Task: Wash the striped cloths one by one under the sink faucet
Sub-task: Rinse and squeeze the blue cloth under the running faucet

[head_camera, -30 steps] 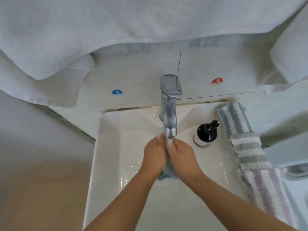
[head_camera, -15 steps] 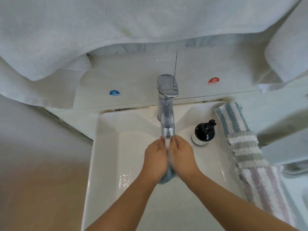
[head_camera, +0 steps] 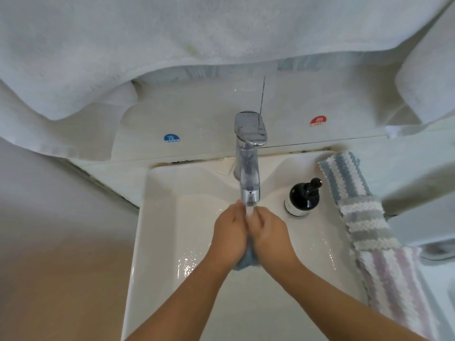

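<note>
A: Striped cloths, that is the job. One blue cloth point(head_camera: 246, 260) is bunched between the left hand point(head_camera: 230, 236) and the right hand point(head_camera: 269, 236), directly under the faucet point(head_camera: 250, 173) spout, with water running onto it. Only a small blue fold shows below the palms.

B: And the grip?

A: Both hands are clenched around that cloth, pressed together, fingers curled over it. I judge this to be the rubbing step on one cloth, with more still to do.

B: Where are the others?

A: Right of the grip, draped along the sink point(head_camera: 157, 217) rim: a blue-and-white cloth point(head_camera: 344, 175) at the far end, a grey-and-white cloth point(head_camera: 364, 222) next, and a lilac-and-white cloth point(head_camera: 394, 279) nearest the person. They overlap end to end.

B: How will they handle?

A: Soft and limp, I expect, and heavier and dripping once soaked. Better gathered in a full handful than pinched by a corner.

B: Room to move?

A: The basin is open left of the grip. A black pump bottle point(head_camera: 302, 198) stands just right of it, between the hands and the draped cloths, so a reach across could knock it. White towels point(head_camera: 172, 45) hang above, beyond the faucet.
</note>
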`<control>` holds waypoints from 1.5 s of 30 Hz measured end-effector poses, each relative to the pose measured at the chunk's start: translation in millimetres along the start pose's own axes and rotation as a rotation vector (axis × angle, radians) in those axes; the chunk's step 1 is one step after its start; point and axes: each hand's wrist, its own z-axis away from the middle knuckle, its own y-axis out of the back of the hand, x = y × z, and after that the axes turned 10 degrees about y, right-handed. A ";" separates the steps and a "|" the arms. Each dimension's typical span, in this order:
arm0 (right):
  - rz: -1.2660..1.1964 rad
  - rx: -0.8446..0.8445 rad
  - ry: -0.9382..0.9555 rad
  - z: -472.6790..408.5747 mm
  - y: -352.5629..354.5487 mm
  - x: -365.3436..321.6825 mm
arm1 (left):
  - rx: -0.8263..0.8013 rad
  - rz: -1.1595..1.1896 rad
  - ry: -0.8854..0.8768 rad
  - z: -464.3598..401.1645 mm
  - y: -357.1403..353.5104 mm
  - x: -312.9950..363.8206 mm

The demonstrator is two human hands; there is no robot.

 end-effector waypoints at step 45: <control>-0.311 0.012 -0.060 18.2 -12.0 12.2 | 0.039 0.052 -0.019 -2.3 6.4 -7.4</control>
